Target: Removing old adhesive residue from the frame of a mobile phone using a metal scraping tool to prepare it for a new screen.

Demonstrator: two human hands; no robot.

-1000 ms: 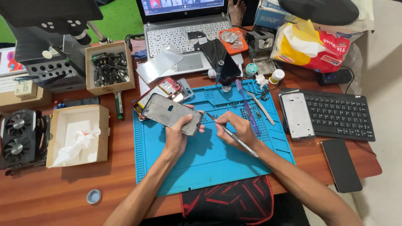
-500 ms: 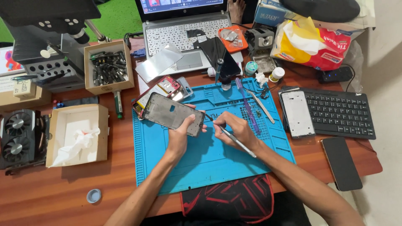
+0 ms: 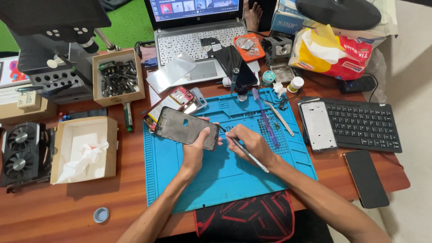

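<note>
The blue work mat (image 3: 225, 175) has bare room along its near half, while its far edge is crowded with small tools. The wooden tabletop (image 3: 67, 202) lies open toward the near left, apart from a small blue cap (image 3: 101, 214). One dark phone frame (image 3: 186, 128) is lifted over the mat's left part, gripped at its right end by the left hand (image 3: 195, 150), thumb on top, fingers closed under it. The right hand (image 3: 249, 144) pinches one thin metal tool (image 3: 245, 153), its tip meeting the frame's right edge. Two cardboard boxes sit left; a white frame (image 3: 318, 126) and one keyboard (image 3: 360, 123) lie right, one phone (image 3: 366, 177) near the tabletop's right edge. Both forearms reach in from below.
</note>
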